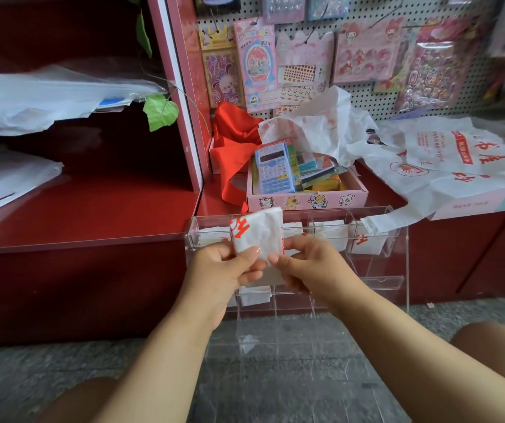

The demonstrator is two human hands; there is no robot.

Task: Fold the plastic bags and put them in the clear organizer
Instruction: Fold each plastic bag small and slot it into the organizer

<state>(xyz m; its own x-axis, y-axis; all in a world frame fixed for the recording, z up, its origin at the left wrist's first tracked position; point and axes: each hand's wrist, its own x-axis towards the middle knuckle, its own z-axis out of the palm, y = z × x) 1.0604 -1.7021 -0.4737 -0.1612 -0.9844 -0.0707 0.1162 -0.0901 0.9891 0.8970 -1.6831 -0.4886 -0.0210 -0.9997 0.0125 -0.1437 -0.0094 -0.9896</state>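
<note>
We pinch a small folded white plastic bag with red print [257,232] between both hands: our left hand [223,270] grips its lower left edge, our right hand [306,267] its lower right. Just beyond our fingers stands the clear acrylic compartment organizer [376,270], folded bags in its top slots. Farther right lies an unfolded white printed bag [446,166].

A red counter [86,209] carries a pink box [306,200], loose plastic bags [446,166] (white, red print) and red cloth [233,148]; the clear organizer [376,270] stands on the floor [275,361].
</note>
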